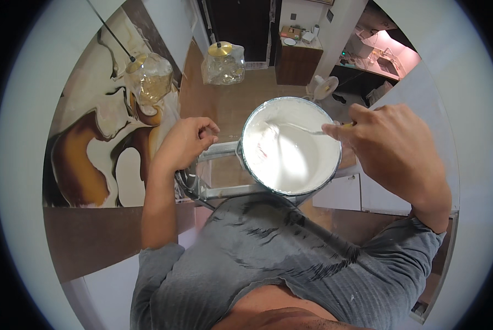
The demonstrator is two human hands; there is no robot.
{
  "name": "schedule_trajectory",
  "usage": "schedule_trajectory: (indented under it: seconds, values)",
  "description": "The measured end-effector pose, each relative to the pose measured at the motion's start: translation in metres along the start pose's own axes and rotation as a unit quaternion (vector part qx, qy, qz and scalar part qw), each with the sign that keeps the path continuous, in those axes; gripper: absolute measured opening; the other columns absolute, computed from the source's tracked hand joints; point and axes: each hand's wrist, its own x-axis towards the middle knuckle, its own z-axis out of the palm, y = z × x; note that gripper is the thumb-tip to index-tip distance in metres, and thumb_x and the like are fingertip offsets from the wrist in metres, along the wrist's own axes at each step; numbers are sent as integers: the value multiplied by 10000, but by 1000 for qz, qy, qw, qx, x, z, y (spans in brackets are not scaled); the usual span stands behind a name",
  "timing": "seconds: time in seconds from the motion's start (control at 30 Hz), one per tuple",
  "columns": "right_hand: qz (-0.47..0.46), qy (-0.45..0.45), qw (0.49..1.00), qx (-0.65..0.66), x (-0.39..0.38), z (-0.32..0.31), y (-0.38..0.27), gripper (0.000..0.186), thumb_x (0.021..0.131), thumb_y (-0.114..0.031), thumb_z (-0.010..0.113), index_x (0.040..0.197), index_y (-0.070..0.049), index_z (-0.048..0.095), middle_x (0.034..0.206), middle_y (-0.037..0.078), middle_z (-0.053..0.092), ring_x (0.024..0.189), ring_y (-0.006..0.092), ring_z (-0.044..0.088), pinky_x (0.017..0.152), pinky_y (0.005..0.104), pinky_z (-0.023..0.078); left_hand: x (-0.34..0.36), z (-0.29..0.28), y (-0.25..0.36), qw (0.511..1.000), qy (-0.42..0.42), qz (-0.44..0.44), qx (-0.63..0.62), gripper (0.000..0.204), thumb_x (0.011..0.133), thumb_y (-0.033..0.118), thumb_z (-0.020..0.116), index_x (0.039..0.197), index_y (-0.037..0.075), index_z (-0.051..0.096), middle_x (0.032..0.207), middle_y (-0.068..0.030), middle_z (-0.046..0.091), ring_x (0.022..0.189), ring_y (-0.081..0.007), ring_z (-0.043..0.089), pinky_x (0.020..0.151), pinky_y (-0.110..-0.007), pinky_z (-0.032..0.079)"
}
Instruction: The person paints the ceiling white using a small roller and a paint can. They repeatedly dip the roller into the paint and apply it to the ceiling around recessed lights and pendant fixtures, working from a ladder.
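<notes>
A round bucket (250, 169) of white paint, its rim smeared, stands in front of my chest beside the metal ladder (224, 149). My right hand (392, 146) is closed at the bucket's right rim around a yellow-handled tool (347, 125). A thin, bent, whitish rod (307, 130) runs from it over the paint; its far end is hard to make out in the glare, so I cannot tell its exact kind. To the left of the bucket, my left hand (189, 140) hovers near the ladder, loosely curved with thumb and fingers apart, holding nothing visible.
Two plastic-wrapped pendant lamps (150, 80) (224, 63) hang ahead and to the left. A large marbled panel (87, 159) covers the left side. Far off are a dark door (238, 27), a brown cabinet (298, 65), a white fan (324, 87) and a pink-lit counter with a sink (388, 66).
</notes>
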Motion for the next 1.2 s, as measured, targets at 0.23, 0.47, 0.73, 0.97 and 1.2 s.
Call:
schedule_trajectory:
  seconds: [0.23,0.47,0.73,0.97,1.2]
  values:
    - [17,-17,999,-24,1,-4,0,373,921,-80,664,1227,-253,789,819,20,638,654,202,627,605,367,475,1,-1,1,1000,9,12,7,213,884,116,748,1062,-2,734,730,-119,675,662,-240,638,669,-384,504]
    - [13,-9,1000,-4,2,-4,1,384,911,-100,678,1233,-278,788,803,18,630,663,210,631,601,376,477,-3,0,4,999,17,13,33,214,885,125,749,1060,3,736,752,-133,689,684,-271,659,677,-399,509]
    - [13,-3,1000,9,2,4,-1,373,927,-93,662,1226,-276,789,818,15,618,655,196,620,618,359,493,-2,-2,8,999,14,14,37,222,893,129,747,1078,8,738,752,-142,693,684,-275,663,678,-406,509]
    - [39,-38,998,-28,-4,-11,-4,424,907,-80,666,1269,-277,767,865,14,615,681,189,626,622,356,490,-2,2,3,1000,2,-19,8,220,903,142,749,1083,17,743,752,-107,682,683,-217,635,664,-368,500]
    - [10,1,1000,-27,-8,-5,-1,430,892,-64,676,1260,-263,774,816,24,608,653,173,618,576,352,458,1,0,-2,1000,2,1,21,236,899,167,765,1093,33,752,782,-52,690,688,-135,601,648,-319,490]
